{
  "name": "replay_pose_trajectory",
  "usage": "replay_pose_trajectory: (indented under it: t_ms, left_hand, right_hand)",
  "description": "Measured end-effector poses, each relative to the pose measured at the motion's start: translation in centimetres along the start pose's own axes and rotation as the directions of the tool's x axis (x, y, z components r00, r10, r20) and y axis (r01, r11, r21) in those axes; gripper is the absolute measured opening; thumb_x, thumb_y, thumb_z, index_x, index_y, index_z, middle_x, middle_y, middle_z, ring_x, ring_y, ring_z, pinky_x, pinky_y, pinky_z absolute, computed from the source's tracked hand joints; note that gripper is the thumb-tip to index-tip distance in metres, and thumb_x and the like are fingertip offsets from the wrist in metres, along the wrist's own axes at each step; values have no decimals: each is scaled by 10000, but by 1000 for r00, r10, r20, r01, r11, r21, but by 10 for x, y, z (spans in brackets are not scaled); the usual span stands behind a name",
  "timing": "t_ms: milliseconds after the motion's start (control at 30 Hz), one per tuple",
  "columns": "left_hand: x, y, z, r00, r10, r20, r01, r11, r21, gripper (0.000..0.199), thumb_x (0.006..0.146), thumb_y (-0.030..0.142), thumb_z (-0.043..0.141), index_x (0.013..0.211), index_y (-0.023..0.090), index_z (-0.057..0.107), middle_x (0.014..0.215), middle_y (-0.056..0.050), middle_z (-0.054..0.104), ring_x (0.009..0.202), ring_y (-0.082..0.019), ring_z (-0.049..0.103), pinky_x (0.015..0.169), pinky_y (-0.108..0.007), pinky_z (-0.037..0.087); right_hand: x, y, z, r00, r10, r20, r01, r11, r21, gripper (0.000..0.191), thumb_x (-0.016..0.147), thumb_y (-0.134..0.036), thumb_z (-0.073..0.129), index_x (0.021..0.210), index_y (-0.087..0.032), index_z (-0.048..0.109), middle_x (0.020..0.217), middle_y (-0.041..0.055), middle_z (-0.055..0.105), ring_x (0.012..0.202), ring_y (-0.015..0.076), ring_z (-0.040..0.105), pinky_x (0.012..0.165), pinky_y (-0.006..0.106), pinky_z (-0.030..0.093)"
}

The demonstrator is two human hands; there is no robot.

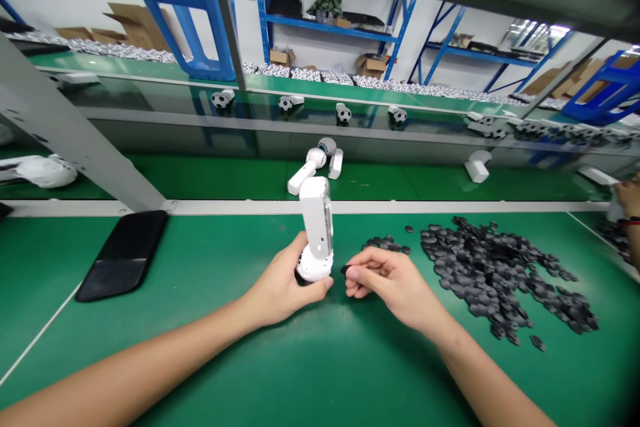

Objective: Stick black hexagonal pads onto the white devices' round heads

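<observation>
Only the head view here. Left hand (283, 283) has its fingers and thumb wrapped round the rounded bottom end of a white unit (316, 220), which stands roughly upright over the bench (260, 380); can't tell whether it's touching down. Right hand (383, 278) is pinching one small black piece (345, 269), just beside the left thumb and apart from the unit.

So I'd read this as the moment of holding the unit steady with the piece at the ready. Any move from here calls for a steady left grip and a light pinch, since the fingertips cover most of the piece and could easily block the view.

Room-wise, there's plenty toward the near side of the bench. Far side's tighter: the metal rail (240, 207) runs behind the unit's top, with loose white units (301, 177) past it. A small black cluster (385, 244) sits right behind the right hand, and the big black pile (480, 267) is off to its right, so swinging wide that way could scatter stuff.
</observation>
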State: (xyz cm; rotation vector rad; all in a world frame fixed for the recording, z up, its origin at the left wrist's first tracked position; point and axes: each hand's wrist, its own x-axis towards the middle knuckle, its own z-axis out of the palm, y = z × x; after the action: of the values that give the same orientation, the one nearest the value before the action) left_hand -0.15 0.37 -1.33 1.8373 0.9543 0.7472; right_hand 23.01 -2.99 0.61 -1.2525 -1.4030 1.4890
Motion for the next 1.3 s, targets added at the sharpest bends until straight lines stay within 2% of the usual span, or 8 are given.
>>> replay_pose_trajectory:
  t_ms: [167,500,800,867,933,1067,1200,1300]
  left_hand:
    - [0,7,1,995,81,56,-83,996,35,353,817,171,685,1145,200,559,1095,-46,654,967,-213,625,853,-312,509]
    - [-2,-4,11,980,190,58,-193,980,42,418,829,83,637,1213,232,564,1148,-44,573,1081,-221,568,929,-322,479]
    - [0,3,9,973,222,69,-225,974,36,421,830,121,646,1233,221,577,1151,-58,604,1054,-229,589,932,-336,483]
    - [3,0,9,979,188,78,-188,982,-12,416,847,202,676,1250,211,577,1145,-64,633,1018,-231,613,902,-336,503]
    - [8,-6,6,995,97,4,-97,995,-30,351,875,333,688,1188,195,607,1060,-54,673,926,-218,638,838,-320,524]
    - [34,-22,-17,965,-49,-258,69,995,68,400,889,501,641,1103,164,634,968,-58,693,817,-208,641,717,-294,531]
    - [81,-27,-65,931,-121,-344,189,967,172,443,948,508,517,1238,177,574,1001,-65,693,723,-190,656,537,-250,496]
    - [118,-22,-106,914,-220,-341,331,889,315,426,970,517,542,1172,149,618,895,-58,701,618,-178,660,494,-260,493]
  right_hand:
    - [2,2,17,999,44,29,-46,994,101,288,882,-428,794,844,-161,692,727,30,759,670,151,740,642,240,615]
    - [6,15,21,991,101,-83,-104,994,-36,275,798,-376,860,855,-157,704,660,13,723,597,164,695,579,255,582]
    - [10,21,20,1000,-6,-25,2,985,-171,163,896,-334,750,936,-195,675,744,-9,698,611,156,653,584,257,527]
    - [12,17,17,998,-55,33,61,972,-228,181,954,-381,689,984,-203,679,771,-8,693,633,155,644,585,253,507]
    - [12,11,9,986,-136,93,158,940,-303,278,1049,-439,535,1003,-210,684,802,3,697,665,154,638,601,252,491]
    - [10,1,-26,958,-285,19,269,881,-389,465,1119,-484,303,1159,-229,690,983,29,739,717,150,625,696,275,494]
    - [5,-3,-72,929,-339,-148,203,801,-563,490,1106,-477,343,954,-212,727,979,46,754,820,188,657,787,306,474]
    - [1,-3,-93,968,-241,-65,133,716,-685,312,1037,-442,526,950,-236,744,938,23,765,805,198,671,710,289,451]
